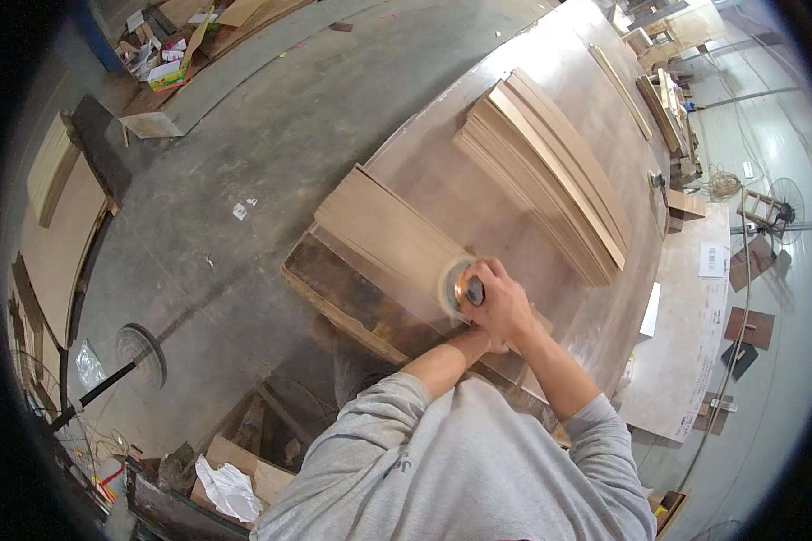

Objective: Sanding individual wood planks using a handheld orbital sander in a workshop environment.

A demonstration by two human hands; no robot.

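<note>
On a large brown worktable (550, 81), a person's right hand (501, 302) is closed around a roll of clear tape (456, 287), pressed against the near end of a small stack of thin wood strips (388, 239). Their left hand (494, 343) is mostly hidden beneath; its grip cannot be told. A bigger strip stack (550, 171) lies just beyond. Far left, a cardboard box (167, 77) holds scraps

We see a fanned stack of wooden strips (550, 185) lying on the brown surface (505, 99). Beyond that stack, a pedestal fan (785, 206) stands; left of it, across the concrete floor (271, 135), lie cardboard scraps (167, 68).
</note>
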